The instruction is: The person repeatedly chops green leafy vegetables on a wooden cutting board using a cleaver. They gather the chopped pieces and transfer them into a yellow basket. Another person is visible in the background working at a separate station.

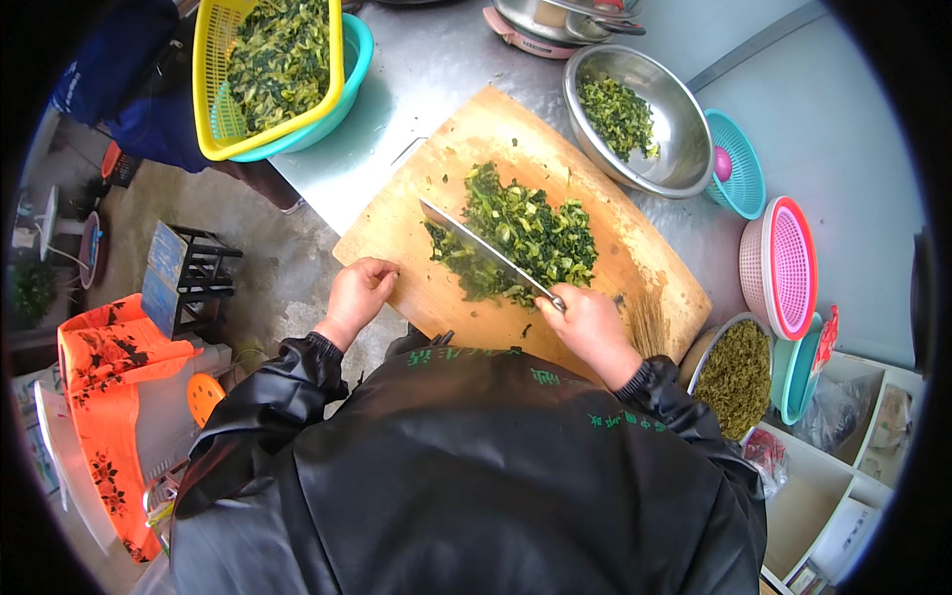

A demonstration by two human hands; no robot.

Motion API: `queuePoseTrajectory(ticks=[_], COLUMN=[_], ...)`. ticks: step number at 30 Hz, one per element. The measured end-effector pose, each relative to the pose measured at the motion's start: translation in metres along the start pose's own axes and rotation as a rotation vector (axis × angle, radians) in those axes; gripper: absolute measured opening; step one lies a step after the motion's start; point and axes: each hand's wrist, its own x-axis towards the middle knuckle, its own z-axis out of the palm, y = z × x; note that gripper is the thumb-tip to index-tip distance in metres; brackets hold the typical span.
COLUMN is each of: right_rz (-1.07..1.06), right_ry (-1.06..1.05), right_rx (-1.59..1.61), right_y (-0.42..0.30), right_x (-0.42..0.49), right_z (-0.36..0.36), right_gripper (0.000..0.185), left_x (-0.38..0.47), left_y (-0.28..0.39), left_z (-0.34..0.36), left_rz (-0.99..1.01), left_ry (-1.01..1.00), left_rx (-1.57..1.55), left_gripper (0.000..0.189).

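Observation:
My right hand [591, 327] grips the handle of a cleaver [483, 249], whose broad blade slants up to the left across a pile of chopped leafy greens [532, 223]. Part of the pile is hidden behind the blade. The greens lie on a wooden cutting board [446, 149] with a worn, stained right side. At the board's left edge is my left hand [361, 296], fingers curled in and thumb against them, apart from the greens. A small dark speck shows at its fingertips. On the board beside my right wrist lies a straw brush [647, 320].
A yellow basket [208, 97] of greens sits in a teal basin [357, 82] at upper left, beside a person in blue [149, 126]. A steel bowl [680, 141] with chopped greens, a pink colander [792, 260] and a bowl of brownish-green chopped food [732, 379] line the right.

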Motion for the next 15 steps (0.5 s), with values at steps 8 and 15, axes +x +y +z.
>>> queuePoseTrajectory(ticks=[8, 15], right_rz=[0.052, 0.035], right_ry=[-0.034, 0.137], right_rx=[-0.199, 0.125], right_y=[-0.004, -0.002], right_x=[0.005, -0.009], right_z=[0.015, 0.004], right_gripper=[0.025, 0.026], left_x=[-0.007, 0.0], left_y=[0.002, -0.001], left_z=[0.007, 0.005], left_rz=[-0.035, -0.027], left_ry=[-0.02, -0.007], left_rx=[0.004, -0.019], left_gripper=[0.018, 0.018])
